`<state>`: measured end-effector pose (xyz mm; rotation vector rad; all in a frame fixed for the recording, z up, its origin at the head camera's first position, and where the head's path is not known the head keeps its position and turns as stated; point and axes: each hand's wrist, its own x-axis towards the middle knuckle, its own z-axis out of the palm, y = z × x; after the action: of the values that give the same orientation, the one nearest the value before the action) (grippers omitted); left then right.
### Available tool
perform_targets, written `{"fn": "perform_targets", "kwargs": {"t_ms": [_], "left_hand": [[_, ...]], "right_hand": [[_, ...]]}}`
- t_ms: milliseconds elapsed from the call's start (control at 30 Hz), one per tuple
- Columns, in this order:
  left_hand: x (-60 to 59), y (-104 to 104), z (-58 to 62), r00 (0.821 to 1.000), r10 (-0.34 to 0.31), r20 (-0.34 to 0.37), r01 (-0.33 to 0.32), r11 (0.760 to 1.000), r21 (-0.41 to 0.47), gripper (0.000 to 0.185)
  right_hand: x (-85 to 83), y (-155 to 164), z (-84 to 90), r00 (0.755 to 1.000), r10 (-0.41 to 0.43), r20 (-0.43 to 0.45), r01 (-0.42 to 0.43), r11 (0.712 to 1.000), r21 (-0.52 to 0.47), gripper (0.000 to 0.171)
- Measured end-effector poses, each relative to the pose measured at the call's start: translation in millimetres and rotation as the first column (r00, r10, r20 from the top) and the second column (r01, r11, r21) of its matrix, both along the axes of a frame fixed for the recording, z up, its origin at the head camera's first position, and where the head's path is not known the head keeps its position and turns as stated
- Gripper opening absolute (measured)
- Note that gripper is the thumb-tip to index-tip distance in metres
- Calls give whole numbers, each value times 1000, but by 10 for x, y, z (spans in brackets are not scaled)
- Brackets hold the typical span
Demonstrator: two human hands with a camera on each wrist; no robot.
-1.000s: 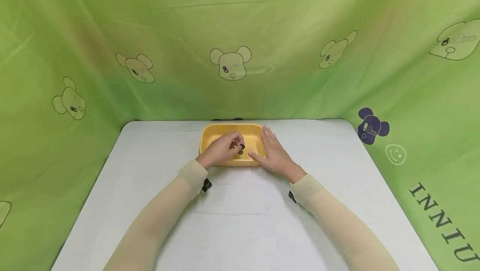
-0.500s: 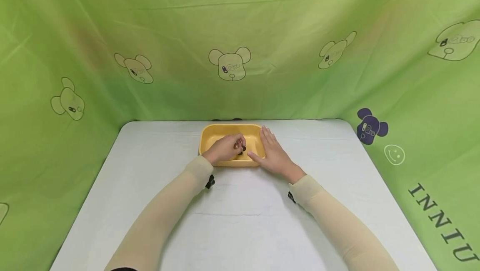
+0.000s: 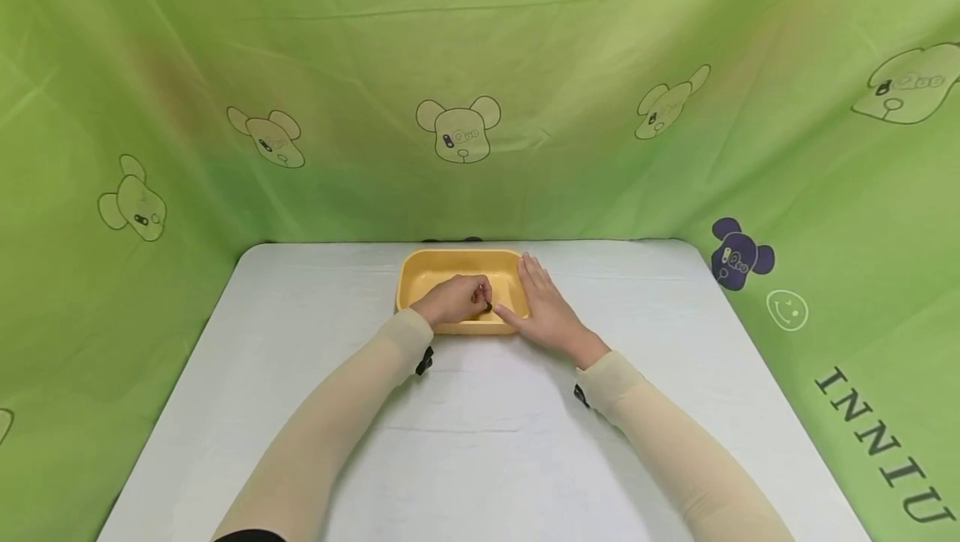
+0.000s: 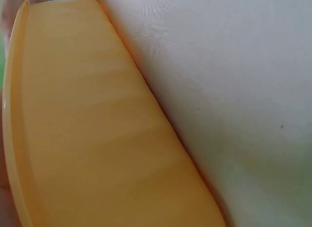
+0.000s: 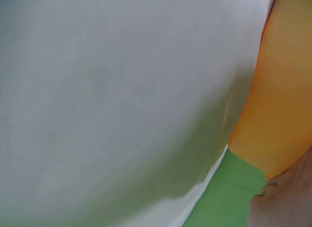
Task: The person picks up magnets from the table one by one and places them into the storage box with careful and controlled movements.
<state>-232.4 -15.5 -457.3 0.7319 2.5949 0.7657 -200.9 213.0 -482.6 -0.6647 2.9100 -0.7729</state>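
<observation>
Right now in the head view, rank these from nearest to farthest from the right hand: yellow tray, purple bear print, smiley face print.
1. Yellow tray: touching the right hand, on its left.
2. Purple bear print: on the cloth, to the right.
3. Smiley face print: farther right, lower.

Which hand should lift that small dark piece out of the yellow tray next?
Left, probably. The left hand is inside the yellow tray, fingers curled at the small dark piece. The right hand lies flat against the tray's right wall, steadying it.
</observation>
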Motion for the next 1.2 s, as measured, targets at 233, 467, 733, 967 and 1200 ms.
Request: {"fn": "perform_targets", "kwargs": {"t_ms": [233,467,733,967,1200], "left_hand": [[-40,27,-61,1000,2,14,-1,1000,-10,8],[-54,73,-71,1000,12,11,-12,999,-35,10],[-76,101,-65,1000,16,21,-15,998,-56,12],[-90,137,-90,999,8,39,-6,999,-49,13],[-97,175,-90,1000,0,19,1,999,-49,11]], "right_hand": [[4,-3,-11,1000,-1,7,1,1000,8,105],[5,-6,-14,1000,6,5,-6,1000,8,105],[-1,-2,-18,1000,1,5,-1,1000,10,105],[6,2,-4,1000,-2,13,2,1000,-3,105],[3,9,-4,1000,-7,11,7,1000,0,105]]}}
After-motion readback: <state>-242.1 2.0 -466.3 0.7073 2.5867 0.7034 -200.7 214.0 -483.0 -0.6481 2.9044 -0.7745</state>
